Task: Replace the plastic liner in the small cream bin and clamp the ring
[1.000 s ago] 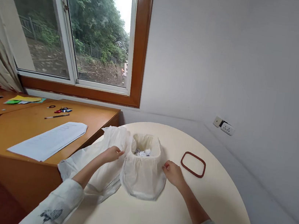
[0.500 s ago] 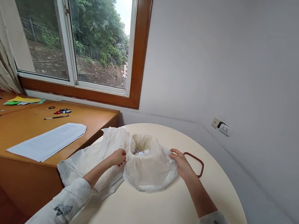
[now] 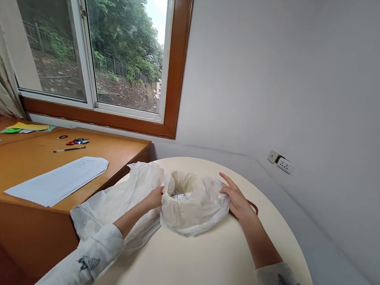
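A thin white plastic bag [image 3: 185, 215] lines a small bin and hangs down over its outside. White paper scraps [image 3: 181, 196] show through the opening. My left hand [image 3: 154, 198] is closed at the bag's left edge, fingers curled and partly hidden. On the other side, my right hand [image 3: 234, 200] holds the bag's right edge, index finger stretched out and away. A reddish-brown ring-shaped frame [image 3: 253, 206] lies on the table, mostly covered by the right hand. Beside the bin, another spread of white plastic [image 3: 118, 203] lies under my left forearm.
The bin stands on a round cream table [image 3: 200, 271]. To the left, a wooden desk [image 3: 38, 163] holds white paper sheets [image 3: 59, 180], a pen [image 3: 69, 149], scissors [image 3: 76, 142] and coloured papers [image 3: 29, 128]. A wall socket [image 3: 285, 165] is at the right.
The bag's lower hem has risen slightly on the bin's front. My right hand has shifted a little right, its index finger now extended, covering more of the brown frame.
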`<action>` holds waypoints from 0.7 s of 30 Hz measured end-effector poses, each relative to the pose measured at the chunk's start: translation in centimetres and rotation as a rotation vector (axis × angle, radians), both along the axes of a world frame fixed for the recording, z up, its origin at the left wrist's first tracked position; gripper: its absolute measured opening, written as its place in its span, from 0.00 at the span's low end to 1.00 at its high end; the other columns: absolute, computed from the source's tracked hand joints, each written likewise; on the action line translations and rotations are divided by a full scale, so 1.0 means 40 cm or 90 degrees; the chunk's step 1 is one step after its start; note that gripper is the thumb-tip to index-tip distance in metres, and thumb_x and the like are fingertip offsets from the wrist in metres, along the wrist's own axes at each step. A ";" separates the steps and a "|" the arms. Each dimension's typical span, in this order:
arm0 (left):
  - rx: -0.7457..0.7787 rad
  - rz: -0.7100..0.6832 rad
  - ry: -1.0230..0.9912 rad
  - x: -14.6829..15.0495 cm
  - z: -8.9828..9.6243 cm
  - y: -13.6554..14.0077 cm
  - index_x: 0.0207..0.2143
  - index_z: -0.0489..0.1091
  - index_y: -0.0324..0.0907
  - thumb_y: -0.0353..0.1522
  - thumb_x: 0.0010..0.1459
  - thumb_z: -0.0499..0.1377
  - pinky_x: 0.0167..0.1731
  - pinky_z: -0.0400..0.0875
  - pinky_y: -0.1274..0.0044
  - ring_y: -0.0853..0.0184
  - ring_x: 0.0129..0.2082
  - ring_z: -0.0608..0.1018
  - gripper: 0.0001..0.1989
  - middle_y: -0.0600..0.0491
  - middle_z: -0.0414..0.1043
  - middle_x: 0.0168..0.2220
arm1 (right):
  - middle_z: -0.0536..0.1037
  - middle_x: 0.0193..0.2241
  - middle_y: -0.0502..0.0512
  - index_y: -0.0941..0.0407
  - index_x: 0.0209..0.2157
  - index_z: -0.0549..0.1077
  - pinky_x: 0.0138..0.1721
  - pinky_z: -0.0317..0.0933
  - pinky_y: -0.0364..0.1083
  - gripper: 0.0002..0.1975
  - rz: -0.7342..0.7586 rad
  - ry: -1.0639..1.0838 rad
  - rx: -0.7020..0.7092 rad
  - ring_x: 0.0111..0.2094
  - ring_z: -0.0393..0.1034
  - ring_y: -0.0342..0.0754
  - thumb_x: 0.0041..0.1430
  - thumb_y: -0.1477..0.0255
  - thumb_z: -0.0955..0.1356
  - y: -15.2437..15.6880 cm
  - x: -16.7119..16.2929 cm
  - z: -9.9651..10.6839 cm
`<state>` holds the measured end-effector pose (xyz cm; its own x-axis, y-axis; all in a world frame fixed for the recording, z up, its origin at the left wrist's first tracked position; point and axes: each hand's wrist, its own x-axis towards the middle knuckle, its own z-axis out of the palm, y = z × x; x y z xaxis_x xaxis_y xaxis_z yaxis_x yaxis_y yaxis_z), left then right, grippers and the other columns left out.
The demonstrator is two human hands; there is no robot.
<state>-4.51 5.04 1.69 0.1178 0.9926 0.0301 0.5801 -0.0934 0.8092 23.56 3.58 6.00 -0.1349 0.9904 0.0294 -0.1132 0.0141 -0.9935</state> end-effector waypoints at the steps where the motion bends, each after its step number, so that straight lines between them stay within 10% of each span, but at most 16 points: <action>1: 0.008 0.005 -0.003 0.000 0.001 0.003 0.23 0.69 0.38 0.32 0.38 0.57 0.31 0.67 0.73 0.56 0.34 0.74 0.06 0.50 0.74 0.26 | 0.74 0.38 0.54 0.50 0.56 0.56 0.30 0.62 0.43 0.36 0.004 0.000 0.007 0.32 0.70 0.46 0.41 0.76 0.63 0.000 -0.005 0.008; 14: 0.157 0.017 -0.149 -0.065 0.121 0.029 0.27 0.66 0.37 0.38 0.46 0.55 0.32 0.65 0.76 0.64 0.31 0.73 0.11 0.51 0.71 0.28 | 0.72 0.42 0.51 0.42 0.59 0.47 0.36 0.63 0.46 0.40 0.057 0.040 0.155 0.34 0.69 0.45 0.44 0.75 0.64 -0.069 -0.019 0.135; 21: 0.094 -0.083 -0.219 -0.131 0.204 -0.025 0.30 0.63 0.40 0.40 0.49 0.56 0.39 0.65 0.75 0.66 0.38 0.71 0.12 0.52 0.69 0.35 | 0.68 0.25 0.49 0.51 0.47 0.69 0.27 0.56 0.41 0.26 0.077 0.059 0.128 0.25 0.61 0.42 0.42 0.76 0.65 -0.088 0.062 0.112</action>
<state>-9.76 4.05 9.84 0.2012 0.9519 0.2311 0.2532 -0.2784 0.9265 26.04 0.07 10.50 -0.2400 0.9403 0.2415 -0.2162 0.1908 -0.9575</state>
